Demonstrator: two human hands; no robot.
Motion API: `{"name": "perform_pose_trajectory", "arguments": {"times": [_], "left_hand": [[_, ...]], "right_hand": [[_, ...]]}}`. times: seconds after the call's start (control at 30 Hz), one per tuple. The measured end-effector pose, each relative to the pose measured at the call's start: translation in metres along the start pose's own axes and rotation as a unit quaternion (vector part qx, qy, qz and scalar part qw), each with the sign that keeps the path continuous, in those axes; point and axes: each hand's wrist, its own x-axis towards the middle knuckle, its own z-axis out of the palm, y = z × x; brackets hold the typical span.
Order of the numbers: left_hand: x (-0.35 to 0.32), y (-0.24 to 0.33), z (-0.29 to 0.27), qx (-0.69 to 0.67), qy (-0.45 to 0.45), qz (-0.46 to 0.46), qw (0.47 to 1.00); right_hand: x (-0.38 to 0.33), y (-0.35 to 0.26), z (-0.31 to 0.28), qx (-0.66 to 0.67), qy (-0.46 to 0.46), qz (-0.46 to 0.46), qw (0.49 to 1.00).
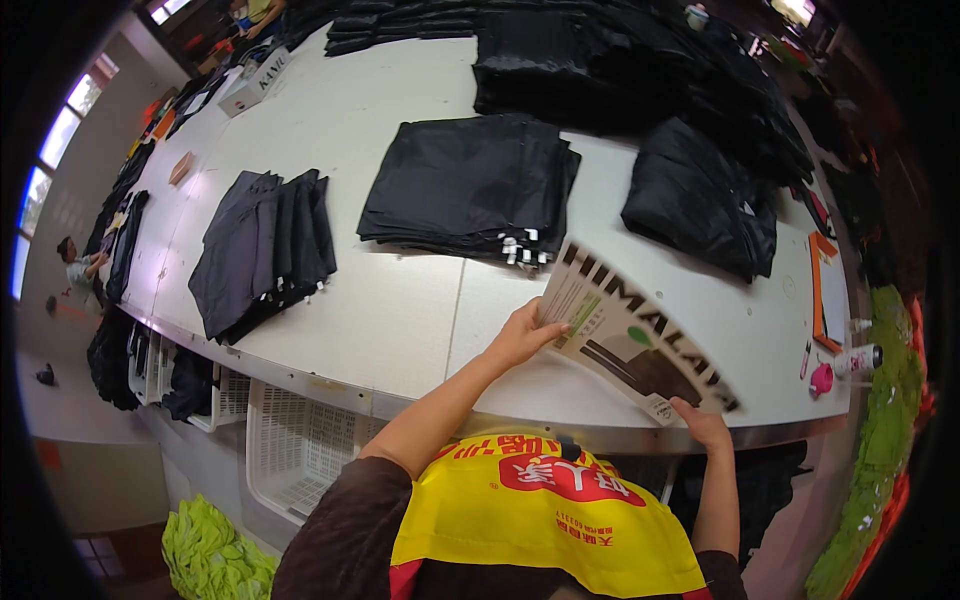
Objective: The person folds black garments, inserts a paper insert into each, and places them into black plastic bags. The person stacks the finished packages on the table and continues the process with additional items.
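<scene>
The left hand (pixel 527 330) is clamping the left edge of a flat printed packet (pixel 640 335), the right hand (pixel 706 424) pinching its near right corner; blur is hiding whether it's card or film. It's hovering over the table's (pixel 400 320) near side, not yet set down, while folded dark garments (pixel 470 175) are already lying stacked beyond.

You have one bench (pixel 400 310), one flat printed packet (pixel 625 345) and three separate dark cloth piles nearest you — a grey stack (pixel 240 240), a black stack (pixel 465 180) and a black bundle (pixel 700 195). You also have one white carton (pixel 255 85), one small brown block (pixel 181 168), one orange-edged tray (pixel 817 290), one pink item (pixel 821 378) and one black-capped bottle (pixel 860 358). Around you are at least two white baskets (pixel 300 450) and one yellow apron (pixel 545 520) — the black packs (pixel 570 75) overlap too much to count.
</scene>
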Motion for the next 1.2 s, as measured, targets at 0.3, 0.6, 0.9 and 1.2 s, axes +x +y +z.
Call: {"name": "perform_pose_trajectory", "arguments": {"times": [0.3,0.6,0.9,1.2], "left_hand": [[0.035,0.086,-0.136,0.183,0.189,0.078,0.962],[0.096,0.077,-0.274,0.441,0.299,-0.013,0.846],[0.1,0.062,-0.292,0.503,0.361,-0.159,0.769],[0.112,0.054,-0.375,0.463,0.25,-0.14,0.839]], "right_hand": [[0.156,-0.165,0.046,0.204,0.008,-0.124,0.971],[0.325,-0.234,0.148,-0.126,0.036,-0.062,0.989],[0.315,-0.215,0.169,-0.171,0.209,0.066,0.961],[0.29,-0.205,0.229,0.454,-0.086,0.262,0.847]]}}
